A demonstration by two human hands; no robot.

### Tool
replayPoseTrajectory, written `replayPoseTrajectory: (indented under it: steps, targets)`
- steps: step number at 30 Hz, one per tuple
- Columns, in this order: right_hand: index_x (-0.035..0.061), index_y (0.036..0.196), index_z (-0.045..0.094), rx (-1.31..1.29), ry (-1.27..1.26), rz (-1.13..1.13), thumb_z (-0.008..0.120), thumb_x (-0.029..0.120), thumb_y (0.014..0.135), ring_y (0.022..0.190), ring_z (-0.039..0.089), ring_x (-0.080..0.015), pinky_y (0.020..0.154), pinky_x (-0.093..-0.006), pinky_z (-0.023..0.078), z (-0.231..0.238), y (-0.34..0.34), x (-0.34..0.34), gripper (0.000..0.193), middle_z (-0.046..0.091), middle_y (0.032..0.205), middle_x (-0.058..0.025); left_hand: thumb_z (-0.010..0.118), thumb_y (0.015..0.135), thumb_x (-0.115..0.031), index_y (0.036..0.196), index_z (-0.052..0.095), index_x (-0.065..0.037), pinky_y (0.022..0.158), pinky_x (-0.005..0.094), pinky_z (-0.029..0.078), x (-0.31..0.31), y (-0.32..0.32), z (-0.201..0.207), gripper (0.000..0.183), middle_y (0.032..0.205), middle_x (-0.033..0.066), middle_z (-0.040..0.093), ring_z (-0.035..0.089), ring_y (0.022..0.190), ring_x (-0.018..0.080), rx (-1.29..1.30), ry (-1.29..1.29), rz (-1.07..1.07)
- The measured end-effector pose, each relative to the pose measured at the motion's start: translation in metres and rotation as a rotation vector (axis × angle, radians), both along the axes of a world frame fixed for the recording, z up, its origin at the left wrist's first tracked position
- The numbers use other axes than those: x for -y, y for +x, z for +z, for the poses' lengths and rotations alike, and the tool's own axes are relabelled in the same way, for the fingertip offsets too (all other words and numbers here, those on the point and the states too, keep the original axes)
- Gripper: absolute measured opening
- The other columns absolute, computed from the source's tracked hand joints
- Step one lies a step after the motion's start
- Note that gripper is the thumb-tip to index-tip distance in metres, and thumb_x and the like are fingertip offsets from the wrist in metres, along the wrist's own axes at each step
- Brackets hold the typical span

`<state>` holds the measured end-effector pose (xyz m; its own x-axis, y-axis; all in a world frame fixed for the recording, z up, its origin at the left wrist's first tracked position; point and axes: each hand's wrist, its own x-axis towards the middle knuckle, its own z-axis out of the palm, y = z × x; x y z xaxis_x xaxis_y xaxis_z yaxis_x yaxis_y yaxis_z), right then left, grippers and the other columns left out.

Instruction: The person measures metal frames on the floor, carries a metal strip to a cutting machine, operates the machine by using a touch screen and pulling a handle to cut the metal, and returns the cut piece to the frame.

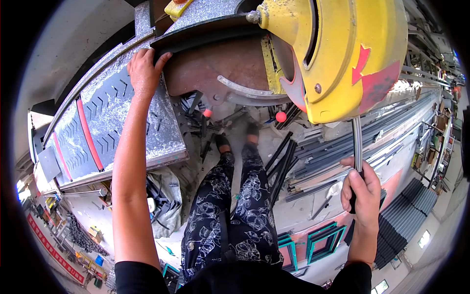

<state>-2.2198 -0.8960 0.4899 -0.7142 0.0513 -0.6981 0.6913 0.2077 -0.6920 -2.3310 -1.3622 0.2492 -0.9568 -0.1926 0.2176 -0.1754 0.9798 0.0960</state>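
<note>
A yellow chop saw (338, 54) with a red arrow on its guard takes up the upper right. Its lever handle (357, 152) comes down with a black grip, and my right hand (364, 193) is wrapped round that grip. Across the saw's brown round base (215, 63) lies a dark profile bar (210, 39) against the back. My left hand (145, 73) is at the bar's left end, fingers curled over it and thumb along its near side. Part of the blade (294, 85) shows below the guard, to the right of the bar.
Left of the base stands a dusty work table (166, 139) with chevron slots and red strips. Two red knobs, one a ball (280, 116), stick out in front. Long profiles (338, 142) lie piled on the right. Offcuts (281, 157) litter the floor near my feet; green-edged frames (325, 242) lie nearby.
</note>
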Motion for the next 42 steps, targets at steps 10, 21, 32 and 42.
replayPoseTrajectory:
  steps: [10,21,32,42]
  targets:
    - [-0.0033,0.118,0.054,0.019,-0.017,-0.017,0.053,0.017,0.099,0.042,0.044,-0.0073,0.04,-0.0211,0.036,-0.001,0.0,0.001,0.028,0.047,0.057,-0.0003,0.062,0.088,-0.053,0.108,0.067,-0.002,0.095,0.0415,0.039,-0.006,-0.001,0.004,0.055,0.109,0.0137,0.063,0.058,0.107,0.0319,0.026,-0.007,0.027]
    - [-0.0037,0.119,0.054,-0.002,-0.048,-0.004,0.051,0.014,0.099,0.041,0.044,-0.0077,0.039,-0.0211,0.036,0.01,-0.004,-0.003,0.027,0.046,0.055,-0.0004,0.061,0.087,-0.055,0.109,0.067,-0.003,0.094,0.042,0.039,-0.003,-0.003,0.004,0.057,0.109,0.0114,0.064,0.057,0.108,0.0292,0.06,-0.02,0.014]
    - [-0.0026,0.118,0.055,0.004,-0.034,-0.003,0.053,0.016,0.099,0.041,0.044,-0.0071,0.039,-0.0208,0.035,-0.008,0.0,-0.009,0.027,0.047,0.056,0.0,0.061,0.089,-0.052,0.109,0.066,-0.002,0.095,0.0419,0.039,-0.008,-0.003,0.009,0.054,0.111,0.0137,0.063,0.057,0.109,0.032,0.062,-0.005,0.005]
    - [-0.0019,0.113,0.056,-0.009,-0.047,-0.018,0.053,0.017,0.099,0.041,0.044,-0.0067,0.037,-0.021,0.034,-0.047,0.005,-0.012,0.024,0.048,0.056,0.0001,0.061,0.088,-0.055,0.11,0.068,-0.004,0.093,0.0422,0.038,-0.008,-0.002,0.006,0.056,0.106,0.0114,0.064,0.057,0.106,0.0291,0.017,-0.03,-0.003]
